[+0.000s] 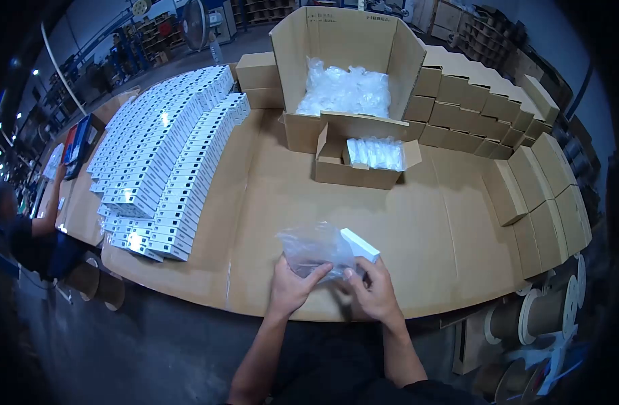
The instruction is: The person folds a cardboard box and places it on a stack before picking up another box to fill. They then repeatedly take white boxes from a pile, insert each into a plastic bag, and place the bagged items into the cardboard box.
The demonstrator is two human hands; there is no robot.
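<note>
Near the table's front edge, my left hand (294,285) pinches a clear plastic bag (313,246) that spreads out above it. My right hand (375,289) is closed at the bag's right side and on a small white box (359,244), whose far end sticks out past the plastic. Part of the white box lies behind the bag and the fingers. Farther forward, an open cardboard carton (357,175) holds a row of bagged white boxes (375,154).
A large open carton (340,40) full of clear plastic bags (346,91) stands behind. Stacked white boxes (168,148) cover the left. Brown cartons (458,101) line the back right and right edge (546,202). Another person (33,223) is at far left; cable spools (539,317) stand below right.
</note>
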